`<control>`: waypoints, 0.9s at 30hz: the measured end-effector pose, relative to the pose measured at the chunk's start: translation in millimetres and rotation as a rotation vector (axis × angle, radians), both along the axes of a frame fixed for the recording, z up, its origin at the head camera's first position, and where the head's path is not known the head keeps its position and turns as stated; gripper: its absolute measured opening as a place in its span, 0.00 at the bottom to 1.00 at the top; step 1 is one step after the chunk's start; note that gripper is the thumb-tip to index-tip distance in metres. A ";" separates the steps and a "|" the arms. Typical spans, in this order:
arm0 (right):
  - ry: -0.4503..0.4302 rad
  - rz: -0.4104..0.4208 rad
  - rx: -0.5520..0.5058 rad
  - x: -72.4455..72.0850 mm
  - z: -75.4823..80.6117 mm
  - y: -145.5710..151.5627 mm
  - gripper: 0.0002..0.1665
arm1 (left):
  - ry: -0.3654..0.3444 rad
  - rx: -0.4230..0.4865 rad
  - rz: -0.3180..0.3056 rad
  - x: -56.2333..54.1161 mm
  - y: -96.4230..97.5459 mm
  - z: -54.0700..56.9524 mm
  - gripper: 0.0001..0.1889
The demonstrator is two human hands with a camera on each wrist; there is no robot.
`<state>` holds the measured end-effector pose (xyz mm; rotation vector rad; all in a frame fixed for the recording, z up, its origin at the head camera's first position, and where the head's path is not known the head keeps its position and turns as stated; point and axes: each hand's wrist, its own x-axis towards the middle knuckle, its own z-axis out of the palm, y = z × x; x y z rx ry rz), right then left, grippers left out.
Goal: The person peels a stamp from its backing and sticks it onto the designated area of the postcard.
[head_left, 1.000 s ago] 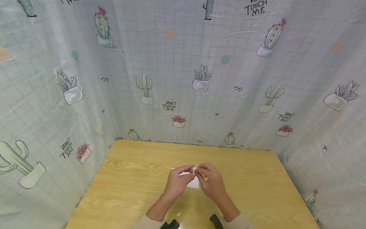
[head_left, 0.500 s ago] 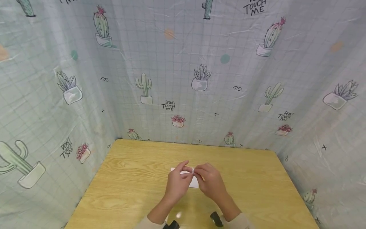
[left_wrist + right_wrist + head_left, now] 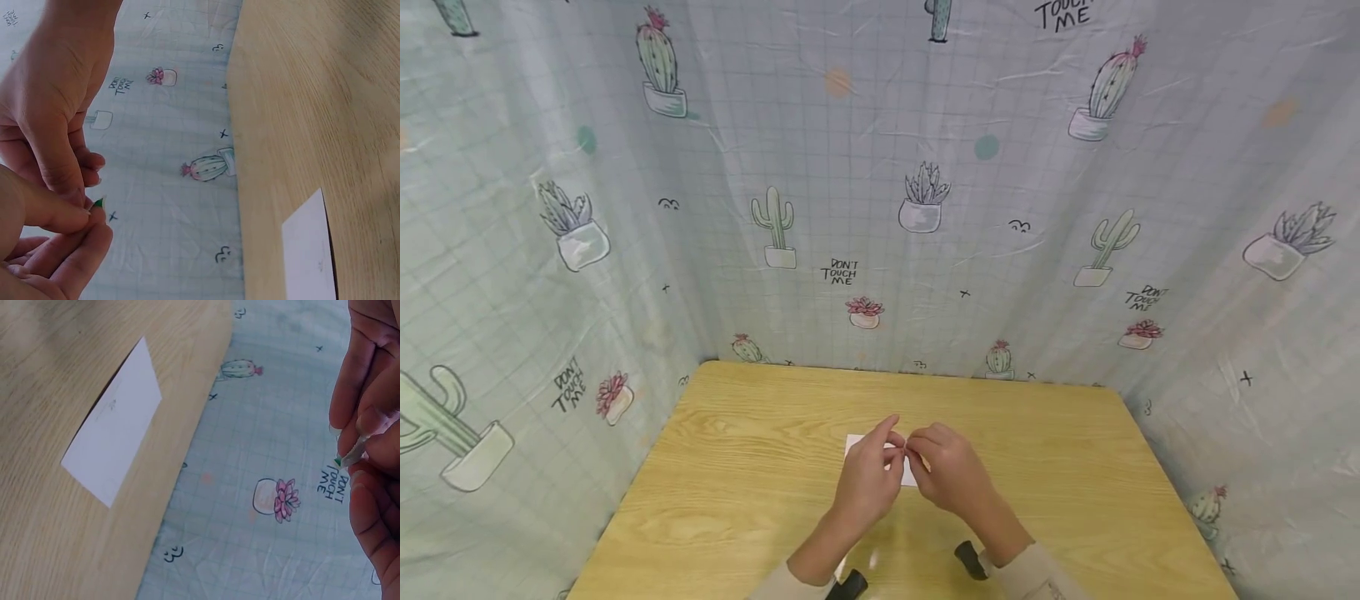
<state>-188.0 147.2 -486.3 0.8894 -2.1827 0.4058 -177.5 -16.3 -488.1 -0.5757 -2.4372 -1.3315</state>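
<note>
A tiny white piece with a green part (image 3: 353, 453), its kind unclear, is between the fingertips of both hands. My left hand (image 3: 865, 483) pinches it, index finger pointing up and away in the head view. Opposite, the thumb and fingers of my right hand (image 3: 953, 473) pinch it too. The fingertips meet above a white card (image 3: 909, 475) on the table, which the hands partly cover. In the left wrist view, the green part (image 3: 98, 203) peeks out between the fingertips. Faint marks show on the card (image 3: 119, 431) in the right wrist view.
The wood-grain table (image 3: 737, 467) reaches a curtain (image 3: 880, 167) printed with cacti, which hangs behind it and on both sides. Black wrist gear (image 3: 972, 560) shows by the right sleeve, and similar gear (image 3: 848, 585) by the left.
The left index finger has lifted and straightened. The hands have drawn slightly closer, and the white piece shows less between the fingertips. The head view has shifted slightly.
</note>
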 end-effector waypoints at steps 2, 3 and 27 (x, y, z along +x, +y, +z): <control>-0.006 -0.005 -0.004 0.0 -0.9 -0.7 0.07 | 0.019 -0.003 0.005 0.3 -0.2 -1.0 0.23; -0.010 -0.007 -0.006 -0.1 -1.4 -1.0 0.07 | 0.026 -0.002 0.007 0.4 -0.4 -1.2 0.22; -0.073 0.047 -0.158 0.6 -11.5 -2.8 0.08 | -0.060 0.191 0.005 0.6 -1.0 -7.9 0.16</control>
